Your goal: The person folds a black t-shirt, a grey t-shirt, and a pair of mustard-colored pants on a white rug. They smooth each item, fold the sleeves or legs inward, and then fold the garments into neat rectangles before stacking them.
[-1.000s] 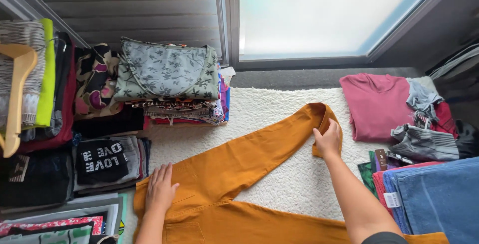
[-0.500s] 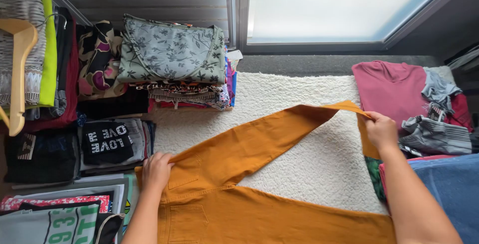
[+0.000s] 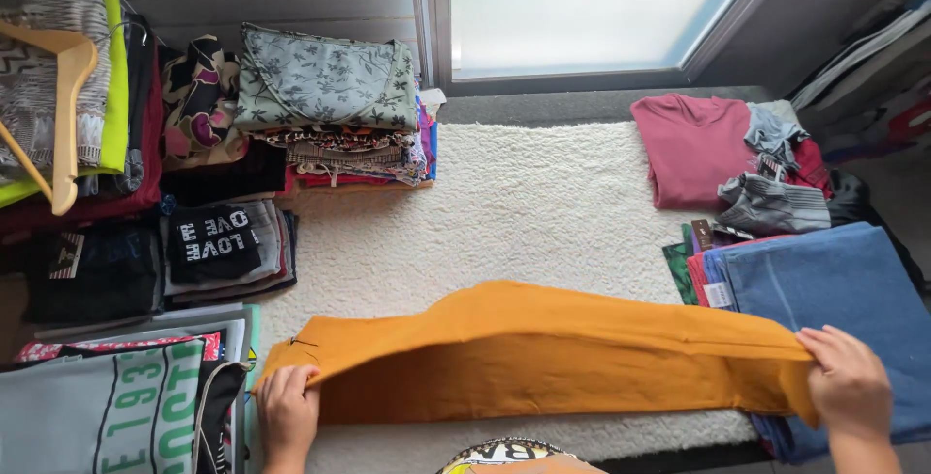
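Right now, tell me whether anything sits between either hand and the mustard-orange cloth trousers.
Nothing visible does. The left hand and right hand both grip the mustard-orange cloth trousers directly at opposite ends, over the cream shaggy rug.

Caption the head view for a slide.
Both hands, left hand and right hand, grip orange trousers over a cream rug.

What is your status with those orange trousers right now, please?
Left hand grip shut on orange trousers at one end; right hand grip shut on the other. Trousers folded lengthwise over the white rug. Blue folded cloth beside right hand.
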